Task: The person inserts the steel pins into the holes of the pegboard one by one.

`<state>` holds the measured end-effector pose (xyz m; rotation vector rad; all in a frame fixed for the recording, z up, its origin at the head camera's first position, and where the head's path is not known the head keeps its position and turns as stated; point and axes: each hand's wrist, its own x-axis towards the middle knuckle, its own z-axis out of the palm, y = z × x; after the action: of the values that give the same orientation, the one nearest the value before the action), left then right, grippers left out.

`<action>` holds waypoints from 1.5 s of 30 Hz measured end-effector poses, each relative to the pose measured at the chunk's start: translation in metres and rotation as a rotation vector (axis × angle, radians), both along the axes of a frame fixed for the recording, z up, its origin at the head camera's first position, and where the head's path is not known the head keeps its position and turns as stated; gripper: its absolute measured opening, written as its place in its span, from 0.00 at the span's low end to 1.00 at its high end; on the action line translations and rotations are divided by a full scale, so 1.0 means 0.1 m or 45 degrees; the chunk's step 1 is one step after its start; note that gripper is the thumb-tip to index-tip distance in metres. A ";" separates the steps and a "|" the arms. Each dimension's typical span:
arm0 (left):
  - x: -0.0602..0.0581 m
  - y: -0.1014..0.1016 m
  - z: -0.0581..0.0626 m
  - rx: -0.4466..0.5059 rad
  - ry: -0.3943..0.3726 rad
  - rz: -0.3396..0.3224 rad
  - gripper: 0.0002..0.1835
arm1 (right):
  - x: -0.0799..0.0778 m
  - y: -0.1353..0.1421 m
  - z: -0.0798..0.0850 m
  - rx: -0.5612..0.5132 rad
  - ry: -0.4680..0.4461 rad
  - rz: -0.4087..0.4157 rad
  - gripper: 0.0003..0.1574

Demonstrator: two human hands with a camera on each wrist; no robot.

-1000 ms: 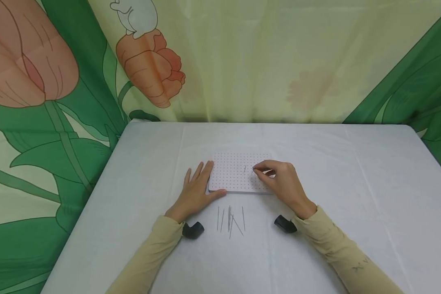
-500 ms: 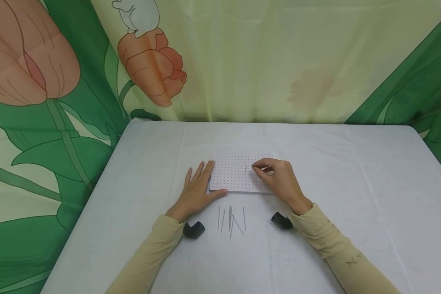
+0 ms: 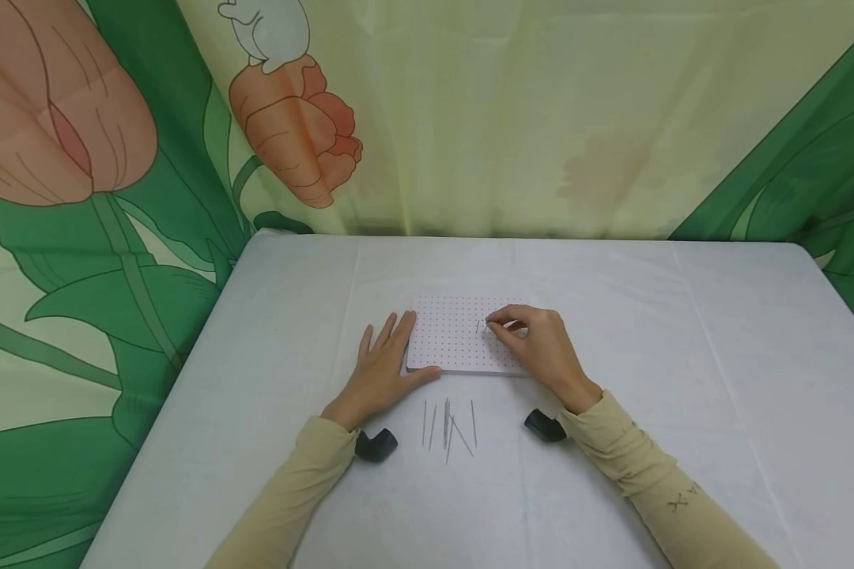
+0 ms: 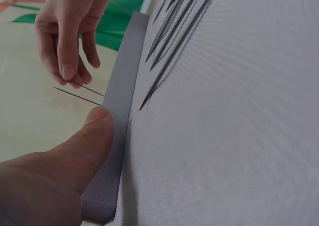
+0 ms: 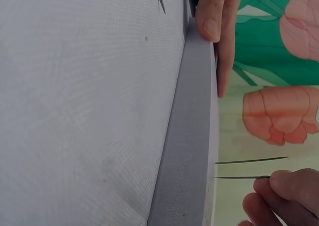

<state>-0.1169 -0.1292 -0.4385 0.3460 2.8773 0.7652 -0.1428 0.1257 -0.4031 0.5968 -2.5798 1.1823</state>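
Observation:
A white board [image 3: 441,340] with a grid of small dots lies on the table. One thin dark needle [image 3: 478,326] stands up from it, slightly tilted. Beside that needle, my right hand [image 3: 544,344] pinches a second needle [image 5: 241,177] between thumb and fingertips. In the right wrist view the pinched needle's lower end meets the board's face; whether it sits in a hole cannot be made out. My left hand [image 3: 380,367] rests with spread fingers at the board's left side, its thumb on the near edge. Several loose needles [image 3: 446,427] lie on the cloth in front of the board.
A white cloth covers the table [image 3: 683,356]. Black wrist-worn devices [image 3: 375,446] stick out from both sleeves on the near side of the loose needles. Behind the table's far edge hangs a patterned curtain [image 3: 505,118].
My right hand has shifted slightly left and away from me, bringing the pinched needle nearer to the standing one. The left hand keeps its place on the board.

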 end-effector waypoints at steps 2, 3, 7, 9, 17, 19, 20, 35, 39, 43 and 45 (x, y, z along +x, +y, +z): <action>0.00 0.00 0.00 -0.004 0.000 0.000 0.56 | 0.00 0.00 0.00 0.002 0.004 -0.001 0.05; 0.00 0.00 0.00 -0.006 -0.001 0.000 0.56 | 0.00 -0.01 0.00 0.004 0.006 -0.002 0.04; 0.00 0.00 0.00 -0.014 -0.005 0.000 0.56 | 0.00 -0.01 -0.01 0.005 0.003 -0.004 0.04; 0.00 0.00 0.00 -0.010 -0.001 0.000 0.56 | -0.01 -0.01 -0.02 0.001 -0.001 -0.003 0.04; 0.00 0.00 0.00 -0.006 0.009 -0.004 0.56 | 0.00 -0.01 -0.01 0.000 -0.018 0.007 0.04; 0.00 0.00 0.00 -0.005 0.008 -0.003 0.56 | 0.00 -0.01 -0.01 0.005 -0.024 0.011 0.04; 0.01 -0.01 0.00 -0.001 0.011 -0.004 0.56 | -0.01 -0.02 -0.01 0.009 -0.029 0.013 0.04; -0.01 0.00 0.00 -0.025 -0.033 0.003 0.56 | -0.02 -0.03 -0.02 0.026 -0.077 0.011 0.05; -0.01 0.00 0.00 -0.026 -0.034 0.005 0.56 | -0.01 -0.01 -0.02 0.035 -0.080 0.006 0.07; 0.00 0.01 0.01 -0.018 -0.012 0.008 0.56 | 0.03 0.01 0.00 0.033 -0.106 -0.002 0.08; 0.01 0.01 0.01 -0.014 -0.003 0.009 0.56 | 0.05 0.02 0.02 0.033 -0.123 -0.002 0.08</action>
<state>-0.1163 -0.1281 -0.4373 0.3339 2.8810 0.7499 -0.1381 0.1273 -0.4014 0.5560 -2.6790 1.2074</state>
